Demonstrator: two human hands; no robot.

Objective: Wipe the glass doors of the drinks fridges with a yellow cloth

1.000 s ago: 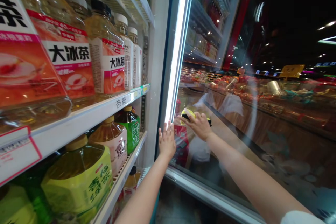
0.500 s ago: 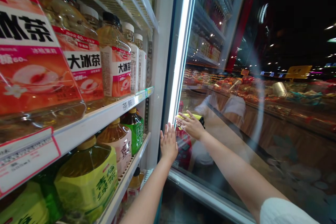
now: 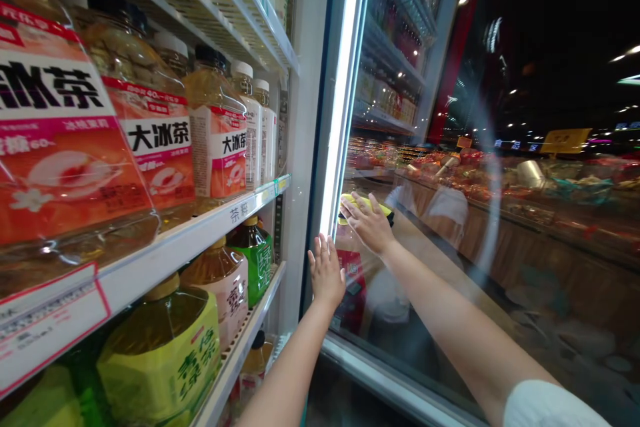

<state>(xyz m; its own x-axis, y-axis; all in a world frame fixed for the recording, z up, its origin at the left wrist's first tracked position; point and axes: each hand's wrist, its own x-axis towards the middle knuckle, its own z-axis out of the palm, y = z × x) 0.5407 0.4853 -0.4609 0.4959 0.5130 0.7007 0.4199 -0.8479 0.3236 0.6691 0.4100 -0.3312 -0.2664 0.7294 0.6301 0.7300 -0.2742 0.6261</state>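
Observation:
My right hand (image 3: pixel 369 221) lies flat, its fingers stretched and spread, on a yellow cloth (image 3: pixel 381 205) with a dark edge. It presses the cloth against the glass door (image 3: pixel 425 307) of a drinks cooler. Lower and to its left is my left hand (image 3: pixel 327 272), open, its fingers pointing up at the lower end of the lit strip (image 3: pixel 341 93) along the door's edge. Nothing shows in the left hand. Whether its palm touches the frame I cannot tell. The cloth's part under the right palm is hidden.
On the left, a shelf (image 3: pixel 200 230) carries large bottles of peach iced tea (image 3: pixel 65 133). Green tea bottles (image 3: pixel 165 340) stand on the shelf below. Reflections of shelves and lights cover the glass. Beyond it is a wood-sided display counter (image 3: pixel 480 267) with packaged goods.
My right hand and the yellow cloth have moved slightly up and to the right on the glass. My left hand has shifted a little to the right. The view has tilted slightly.

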